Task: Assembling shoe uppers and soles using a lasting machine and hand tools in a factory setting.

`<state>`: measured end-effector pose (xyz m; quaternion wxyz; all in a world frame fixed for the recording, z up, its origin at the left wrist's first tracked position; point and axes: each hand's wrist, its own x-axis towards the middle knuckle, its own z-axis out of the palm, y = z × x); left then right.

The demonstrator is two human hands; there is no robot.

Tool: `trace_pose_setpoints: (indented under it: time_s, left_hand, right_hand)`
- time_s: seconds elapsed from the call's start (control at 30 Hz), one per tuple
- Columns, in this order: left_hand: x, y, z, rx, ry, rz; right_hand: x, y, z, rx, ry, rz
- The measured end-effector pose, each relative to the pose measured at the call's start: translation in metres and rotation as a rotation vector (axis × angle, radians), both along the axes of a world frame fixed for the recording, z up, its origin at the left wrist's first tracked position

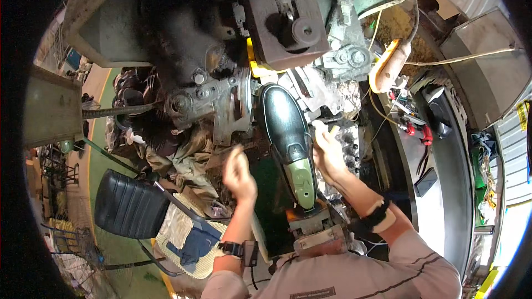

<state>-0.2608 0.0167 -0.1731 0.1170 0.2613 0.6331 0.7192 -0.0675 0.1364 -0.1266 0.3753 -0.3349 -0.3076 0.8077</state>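
A black leather shoe upper (284,119) is stretched over a green shoe last (302,181), toe toward the machine. The last's heel end rests at an orange-topped support (306,216) close to my body. My left hand (239,176) is raised to the left of the shoe, apart from it, its fingers loosely extended and somewhat blurred, with nothing visible in them. Against the shoe's right side is my right hand (328,154), its fingers bent. A small pale yellowish piece shows at these fingers, too small to name. Whether this hand touches the leather is hard to tell.
Dark, greasy machine parts (291,25) stand beyond the toe, with metal arms (202,99) on the left. An orange-and-white handheld device (389,66) hangs at the right. A phone (426,182) lies on the right-hand bench (435,216). A black-backed chair (130,204) is at the left.
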Motion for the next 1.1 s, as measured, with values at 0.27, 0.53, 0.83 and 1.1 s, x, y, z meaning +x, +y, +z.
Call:
trace_pose_setpoints:
  time_s: [0.27,0.53,0.83,1.1]
  left_hand:
    - [-0.07,-0.116,-0.182,-0.207,0.171,-0.161]
    - [-0.066,-0.17,-0.187,-0.46,0.627,0.02]
    - [-0.042,-0.183,-0.173,-0.635,0.782,-0.017]
    - [0.04,-0.082,-0.035,-0.241,0.481,-0.207]
  right_hand:
    - [-0.023,-0.032,-0.042,0.643,-0.15,0.014]
    - [-0.018,-0.023,-0.04,0.286,-0.043,-0.051]
    - [-0.02,-0.022,-0.056,0.354,-0.009,-0.044]
    - [-0.022,-0.023,-0.05,0.091,0.112,0.031]
